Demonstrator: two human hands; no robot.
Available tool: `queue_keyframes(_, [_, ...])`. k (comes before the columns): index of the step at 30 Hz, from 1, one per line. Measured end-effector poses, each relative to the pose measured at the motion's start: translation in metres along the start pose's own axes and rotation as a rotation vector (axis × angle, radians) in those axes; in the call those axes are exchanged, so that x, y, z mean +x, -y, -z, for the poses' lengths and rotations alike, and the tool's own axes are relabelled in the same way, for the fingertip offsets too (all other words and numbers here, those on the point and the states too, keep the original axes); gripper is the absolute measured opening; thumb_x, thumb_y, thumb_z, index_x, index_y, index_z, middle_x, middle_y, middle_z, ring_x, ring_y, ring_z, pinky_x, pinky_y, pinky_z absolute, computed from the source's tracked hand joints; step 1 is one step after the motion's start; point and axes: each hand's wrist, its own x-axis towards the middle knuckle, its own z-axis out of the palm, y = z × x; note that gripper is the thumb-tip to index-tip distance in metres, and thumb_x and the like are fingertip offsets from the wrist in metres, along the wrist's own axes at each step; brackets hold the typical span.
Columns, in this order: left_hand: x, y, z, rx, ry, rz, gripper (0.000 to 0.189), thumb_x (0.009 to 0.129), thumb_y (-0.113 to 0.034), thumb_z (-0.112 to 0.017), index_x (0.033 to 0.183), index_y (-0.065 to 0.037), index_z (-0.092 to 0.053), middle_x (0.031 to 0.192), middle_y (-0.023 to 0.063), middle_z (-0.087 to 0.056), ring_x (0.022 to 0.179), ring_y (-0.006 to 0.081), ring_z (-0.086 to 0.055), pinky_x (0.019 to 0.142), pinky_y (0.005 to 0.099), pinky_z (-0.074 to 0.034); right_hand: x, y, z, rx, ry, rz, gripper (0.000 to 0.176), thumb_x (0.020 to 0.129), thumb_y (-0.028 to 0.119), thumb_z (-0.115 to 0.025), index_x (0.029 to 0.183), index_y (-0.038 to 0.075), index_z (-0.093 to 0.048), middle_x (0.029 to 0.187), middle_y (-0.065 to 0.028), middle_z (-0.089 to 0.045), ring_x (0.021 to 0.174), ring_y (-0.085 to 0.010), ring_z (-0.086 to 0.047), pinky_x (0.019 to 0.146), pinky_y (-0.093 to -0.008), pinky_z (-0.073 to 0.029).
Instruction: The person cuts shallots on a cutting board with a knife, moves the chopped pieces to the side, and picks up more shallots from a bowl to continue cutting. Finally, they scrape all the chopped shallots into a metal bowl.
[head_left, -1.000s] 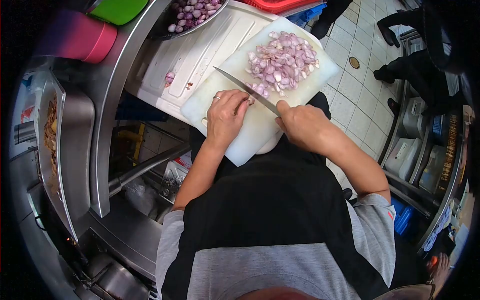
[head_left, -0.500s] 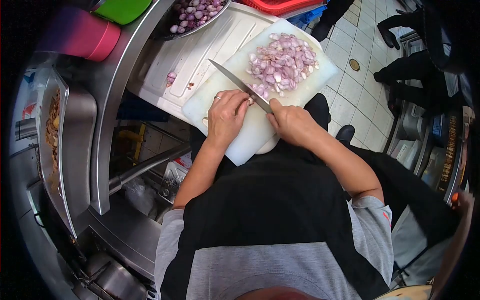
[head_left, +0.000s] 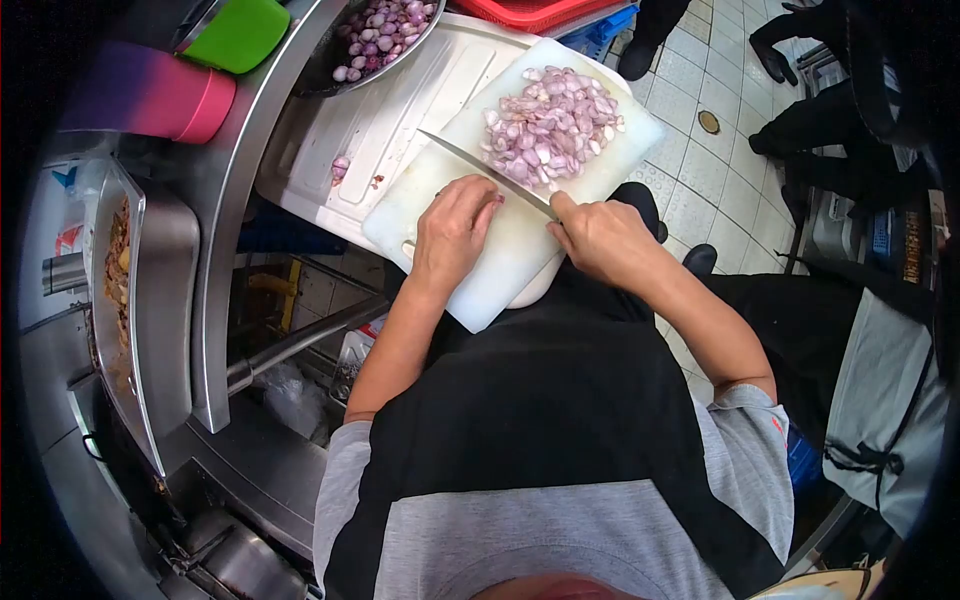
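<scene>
One shallot (head_left: pixel 496 200) sits mid cutting board (head_left: pixel 500 272) under the left hand (head_left: pixel 452 232)'s curled fingers, touching the knife (head_left: pixel 480 168) the right hand (head_left: pixel 598 240) grips.

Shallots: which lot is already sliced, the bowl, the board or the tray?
The pile on the white cutting board, just beyond the knife: thin pale-purple slices. The whole shallots sit in the metal bowl; the tray holds one stray piece.

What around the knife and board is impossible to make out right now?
Head view: whatever the left hand pins on the cutting board is covered by its fingers.
Head view: the knife handle is buried in the right hand.
Head view: the bowl of shallots is cut off by the top edge.
</scene>
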Motion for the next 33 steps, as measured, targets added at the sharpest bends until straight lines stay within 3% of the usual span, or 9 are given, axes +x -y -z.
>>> queue_keyframes(14, [-0.005, 0.003, -0.005, 0.061, -0.045, -0.034, 0.016, 0.074, 0.003, -0.071, 0.089, -0.003, -0.068, 0.093, 0.0091, -0.066, 0.081, 0.0254, -0.067, 0.069, 0.0343, -0.054, -0.017, 0.015, 0.017, -0.047, 0.020, 0.059, 0.016, 0.090, 0.014, -0.055, 0.090, 0.000, -0.047, 0.059, -0.0173, -0.062, 0.058, -0.0362, -0.066, 0.052, -0.0458, -0.052])
queue_keyframes(21, [-0.004, 0.002, -0.006, 0.047, -0.053, -0.044, 0.016, 0.074, 0.004, -0.071, 0.088, -0.003, -0.068, 0.091, 0.0086, -0.066, 0.080, 0.0250, -0.066, 0.068, 0.0342, -0.054, 0.013, 0.005, -0.012, 0.043, -0.029, 0.066, 0.015, 0.091, 0.014, -0.055, 0.092, 0.000, -0.048, 0.059, -0.0176, -0.062, 0.057, -0.0361, -0.065, 0.051, -0.0458, -0.051])
queue_keyframes(29, [-0.005, 0.003, -0.006, 0.051, -0.042, -0.031, 0.014, 0.075, 0.002, -0.071, 0.087, -0.003, -0.067, 0.090, 0.0080, -0.065, 0.077, 0.0249, -0.066, 0.066, 0.0337, -0.054, -0.013, 0.014, 0.027, 0.001, 0.145, 0.002, 0.015, 0.091, 0.014, -0.054, 0.091, 0.000, -0.049, 0.060, -0.0182, -0.062, 0.059, -0.0374, -0.065, 0.052, -0.0466, -0.051])
queue_keyframes(33, [-0.004, 0.002, -0.006, 0.068, -0.041, -0.024, 0.013, 0.076, 0.002, -0.071, 0.087, -0.003, -0.067, 0.090, 0.0080, -0.065, 0.076, 0.0247, -0.066, 0.066, 0.0338, -0.054, 0.006, 0.004, -0.005, 0.015, 0.031, 0.072, 0.013, 0.091, 0.013, -0.054, 0.091, 0.000, -0.049, 0.061, -0.0181, -0.062, 0.059, -0.0375, -0.065, 0.052, -0.0464, -0.051])
